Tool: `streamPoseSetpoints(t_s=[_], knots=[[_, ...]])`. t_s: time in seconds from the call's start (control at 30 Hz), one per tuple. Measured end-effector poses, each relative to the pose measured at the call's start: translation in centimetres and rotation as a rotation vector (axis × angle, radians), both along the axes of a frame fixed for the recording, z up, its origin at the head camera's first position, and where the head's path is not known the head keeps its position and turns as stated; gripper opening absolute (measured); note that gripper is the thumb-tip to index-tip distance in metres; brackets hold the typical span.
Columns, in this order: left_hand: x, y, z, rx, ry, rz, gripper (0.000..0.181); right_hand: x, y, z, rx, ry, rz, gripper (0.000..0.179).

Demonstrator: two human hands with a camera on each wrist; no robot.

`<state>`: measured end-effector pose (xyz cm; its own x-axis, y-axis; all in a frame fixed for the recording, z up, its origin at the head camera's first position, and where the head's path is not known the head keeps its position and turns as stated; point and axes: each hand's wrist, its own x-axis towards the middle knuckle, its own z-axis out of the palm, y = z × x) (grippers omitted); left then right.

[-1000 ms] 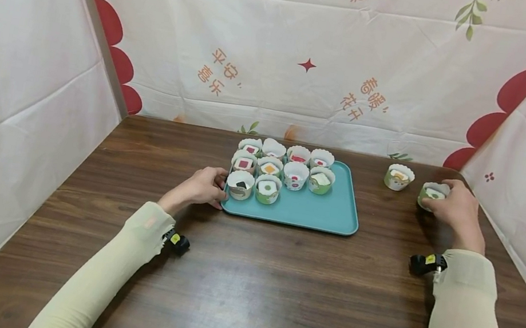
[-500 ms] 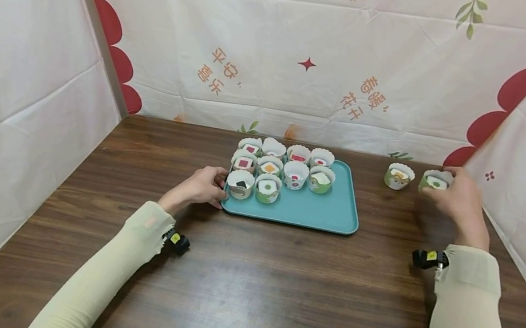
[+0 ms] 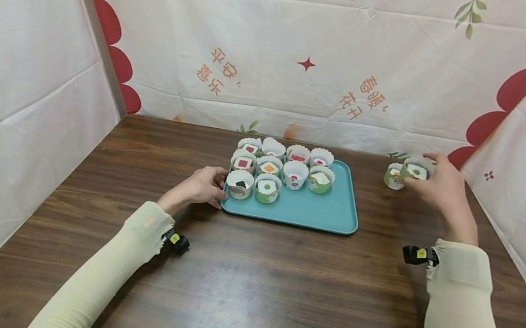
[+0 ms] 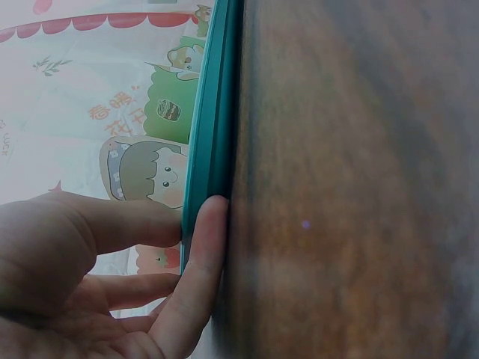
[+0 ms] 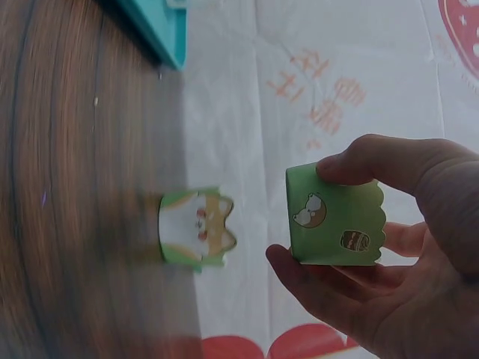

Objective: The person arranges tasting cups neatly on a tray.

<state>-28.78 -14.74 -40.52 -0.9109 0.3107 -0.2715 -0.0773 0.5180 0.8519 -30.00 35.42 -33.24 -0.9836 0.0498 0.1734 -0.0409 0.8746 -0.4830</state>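
My right hand [image 3: 448, 190] grips a green paper baking cup [image 5: 333, 213] between thumb and fingers, raised off the table. Inside this cup lies a white piece with a green centre, as the head view shows. A second green baking cup [image 5: 183, 232], with an animal face on its side, stands on the table just to its left. At the left end of the teal tray [image 3: 309, 213], my left hand [image 3: 199, 185] pinches the rim between thumb and fingers. Several baking cups [image 3: 267, 189] holding small coloured pieces stand in rows on the tray.
The brown wooden table [image 3: 242, 288] extends in front of the tray. A printed white cloth [image 3: 279, 68] hangs along the back edge and both sides. The tray's right part is bare, as is the front strip right of the cups.
The right hand has lifted the green baking cup and moved it left, so that it now overlaps the other cup in the head view. Left hand and tray stay put.
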Motion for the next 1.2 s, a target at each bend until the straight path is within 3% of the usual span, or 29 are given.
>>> streamPoseSetpoints(t_s=[0.4,0.77,0.97,1.2], knots=[[0.0,0.0,0.0,-0.002,-0.006,0.004,0.069,0.2,-5.7,0.6,0.004,0.017,0.148,0.081],[0.0,0.0,0.1,0.001,-0.001,0.003,0.069,0.4,-10.2,-0.1,0.015,0.038,0.286,0.074],[0.0,0.0,-0.1,0.003,-0.008,0.013,0.07,0.7,-12.0,-0.5,0.005,0.009,0.324,0.074],[0.1,0.0,0.1,0.006,-0.006,0.011,0.071,0.8,-13.7,-1.2,0.023,0.044,0.388,0.071]])
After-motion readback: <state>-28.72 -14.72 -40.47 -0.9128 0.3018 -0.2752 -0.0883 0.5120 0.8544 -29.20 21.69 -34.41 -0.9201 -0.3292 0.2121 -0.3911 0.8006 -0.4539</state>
